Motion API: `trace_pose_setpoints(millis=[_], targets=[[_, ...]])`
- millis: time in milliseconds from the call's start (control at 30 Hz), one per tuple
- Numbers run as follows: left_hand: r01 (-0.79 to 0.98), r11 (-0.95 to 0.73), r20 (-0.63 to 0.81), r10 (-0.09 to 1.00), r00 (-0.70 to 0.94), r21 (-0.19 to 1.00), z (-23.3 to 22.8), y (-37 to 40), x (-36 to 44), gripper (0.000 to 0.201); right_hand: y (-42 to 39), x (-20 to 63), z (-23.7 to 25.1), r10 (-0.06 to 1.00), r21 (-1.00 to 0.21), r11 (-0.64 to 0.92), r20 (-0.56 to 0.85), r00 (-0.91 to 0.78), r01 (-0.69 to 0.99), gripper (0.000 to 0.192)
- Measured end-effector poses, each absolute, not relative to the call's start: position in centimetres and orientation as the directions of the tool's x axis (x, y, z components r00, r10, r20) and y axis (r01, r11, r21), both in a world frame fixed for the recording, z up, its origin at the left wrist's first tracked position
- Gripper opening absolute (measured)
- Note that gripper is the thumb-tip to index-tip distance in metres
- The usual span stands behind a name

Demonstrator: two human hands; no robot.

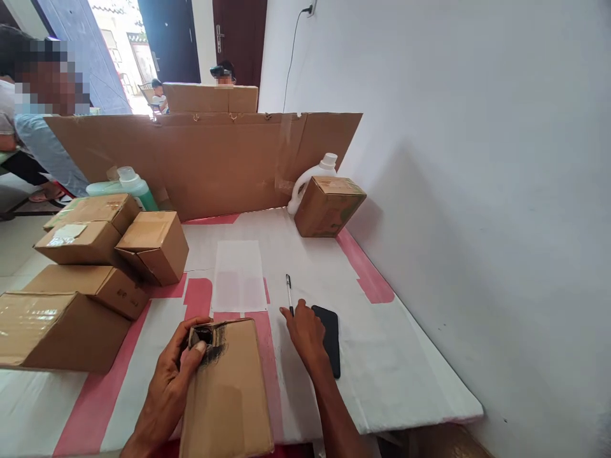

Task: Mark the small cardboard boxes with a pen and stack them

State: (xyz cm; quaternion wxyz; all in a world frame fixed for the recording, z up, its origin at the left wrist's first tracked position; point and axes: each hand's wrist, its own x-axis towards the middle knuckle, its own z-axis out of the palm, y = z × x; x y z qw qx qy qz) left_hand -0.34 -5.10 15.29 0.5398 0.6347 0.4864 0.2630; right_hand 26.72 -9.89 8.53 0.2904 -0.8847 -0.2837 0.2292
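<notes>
In my left hand [174, 375] is the upper left corner of a brown cardboard box [229, 388]. My thumb presses beside a dark hole ringed with black scribbled marks [214, 340], and my fingers go round the box's left side. To the right, my right hand [305, 331] is low over the table, its thumb and fingertips closed about the lower end of a pen [288, 286]. The pen lies pointing away from me. A black phone [330, 340] lies right beside this hand, partly covered by the wrist.
A white sheet of paper [238, 273] lies mid-table. Several cardboard boxes [105, 286] fill the left side, with a green bottle [136, 187] behind. Another box [329, 207] and a white jug [310, 178] stand back right, before a cardboard panel [214, 165]. A wall [468, 222] borders the right.
</notes>
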Motion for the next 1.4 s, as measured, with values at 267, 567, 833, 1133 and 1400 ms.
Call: trace_pose_setpoints(millis=[267, 567, 833, 1133, 1400], targets=[[0.142, 0.169, -0.220, 0.741, 0.634, 0.975, 14.5, -6.2, -0.4, 0.084, -9.5, 28.7, 6.9, 0.685, -0.836, -0.499, -0.219, 0.694, 0.228, 0.036], [0.119, 0.191, -0.218, 0.665, 0.714, 0.974, 14.8, -5.7, 0.8, 0.066, -12.9, 21.2, 18.1, 0.925, -0.977, 0.123, 0.049, 0.377, -0.175, 0.021], [0.129, 0.137, -0.188, 0.694, 0.695, 0.982, 15.1, -5.7, 1.6, 0.056, -12.4, 19.8, 17.8, 0.948, -0.968, 0.189, 0.224, 0.228, 0.165, 0.008], [0.163, 0.156, -0.225, 0.671, 0.706, 0.974, 15.0, -5.6, 1.0, 0.059, -11.6, 21.4, 17.6, 0.771, -0.966, 0.116, 0.234, 0.592, 0.232, 0.019], [0.188, 0.177, -0.258, 0.670, 0.696, 0.966, 15.4, -5.3, 0.1, 0.067, -8.2, 29.3, 9.5, 0.739, -0.817, -0.496, -0.218, 0.638, 0.295, 0.037]])
